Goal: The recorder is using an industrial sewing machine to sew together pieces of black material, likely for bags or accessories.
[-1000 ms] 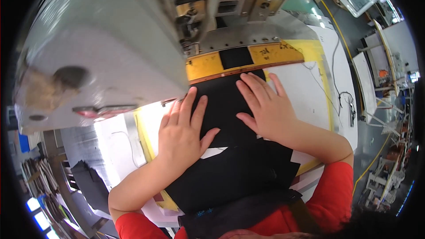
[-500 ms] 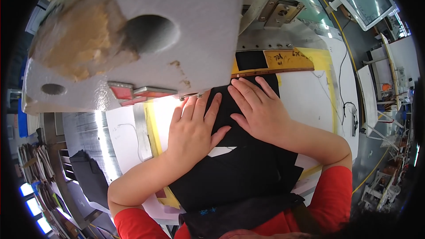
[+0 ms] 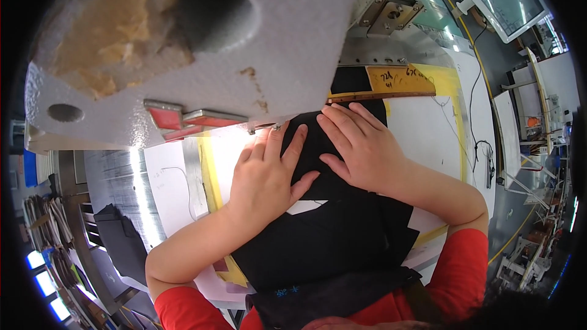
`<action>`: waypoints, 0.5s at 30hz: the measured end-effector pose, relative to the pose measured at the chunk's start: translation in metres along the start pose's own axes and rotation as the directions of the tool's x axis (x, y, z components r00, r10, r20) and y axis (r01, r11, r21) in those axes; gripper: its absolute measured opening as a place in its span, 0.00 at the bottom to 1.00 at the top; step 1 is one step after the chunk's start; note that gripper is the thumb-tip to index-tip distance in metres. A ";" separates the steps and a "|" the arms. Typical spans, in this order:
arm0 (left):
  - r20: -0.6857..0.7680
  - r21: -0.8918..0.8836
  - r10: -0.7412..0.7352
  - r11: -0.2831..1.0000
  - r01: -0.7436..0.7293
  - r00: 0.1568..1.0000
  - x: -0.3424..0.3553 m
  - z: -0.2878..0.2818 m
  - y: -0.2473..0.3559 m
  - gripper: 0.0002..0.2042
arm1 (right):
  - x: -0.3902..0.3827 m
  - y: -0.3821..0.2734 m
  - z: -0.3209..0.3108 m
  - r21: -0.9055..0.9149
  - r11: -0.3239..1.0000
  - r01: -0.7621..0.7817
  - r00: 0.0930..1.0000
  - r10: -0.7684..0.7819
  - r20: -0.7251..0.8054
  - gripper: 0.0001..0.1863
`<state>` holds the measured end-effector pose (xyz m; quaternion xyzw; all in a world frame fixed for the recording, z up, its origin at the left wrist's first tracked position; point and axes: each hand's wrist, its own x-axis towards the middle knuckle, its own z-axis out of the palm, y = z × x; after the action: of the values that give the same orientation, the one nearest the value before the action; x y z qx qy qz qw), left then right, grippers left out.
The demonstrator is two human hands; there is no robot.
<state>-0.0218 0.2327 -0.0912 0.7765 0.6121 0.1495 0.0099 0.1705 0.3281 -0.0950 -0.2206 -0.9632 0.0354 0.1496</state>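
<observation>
Black fabric [image 3: 324,238] lies on the white work surface and runs down toward my lap. My left hand [image 3: 264,174] rests flat on its left edge, with the fingers stretched out and their tips close under the machine head. Flat on the right part of the cloth lies my right hand [image 3: 367,150], its fingers extended toward a yellow template strip [image 3: 397,79] with a brown edge. Between my hands the fabric is spread flat. Neither hand grips anything. The machine head hides whatever is beneath it.
A large grey-white machine head [image 3: 293,30] hangs over the upper left. Folded dark cloth [image 3: 119,235] lies on the metal table at left. Yellow tape [image 3: 457,122] borders the white surface. A monitor [image 3: 507,0] stands far right, near a dangling cable [image 3: 474,116].
The machine head looks larger and lower in view, covering a bit more of the template strip. Both hands stay nearly where they were on the fabric.
</observation>
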 end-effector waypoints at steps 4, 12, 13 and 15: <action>-0.003 -0.002 0.001 1.000 -0.001 1.000 0.000 -0.001 -0.001 0.33 | 0.000 0.003 -0.001 -0.011 0.999 0.032 0.999 -0.031 0.017 0.32; -0.017 0.008 0.010 1.000 -0.010 1.000 0.000 0.000 -0.002 0.33 | 0.001 0.005 -0.001 -0.044 0.996 0.074 0.997 -0.073 0.021 0.31; -0.018 0.007 0.010 1.000 -0.010 1.000 0.000 0.000 -0.002 0.33 | 0.001 0.005 -0.001 -0.048 0.995 0.086 0.996 -0.085 0.026 0.31; -0.026 0.032 0.028 0.999 -0.027 0.999 0.001 0.000 -0.002 0.33 | 0.002 0.006 -0.001 -0.047 0.995 0.091 0.996 -0.090 0.026 0.30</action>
<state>-0.0234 0.2339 -0.0909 0.7828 0.6038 0.1503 -0.0126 0.1716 0.3340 -0.0943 -0.1799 -0.9744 0.0079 0.1343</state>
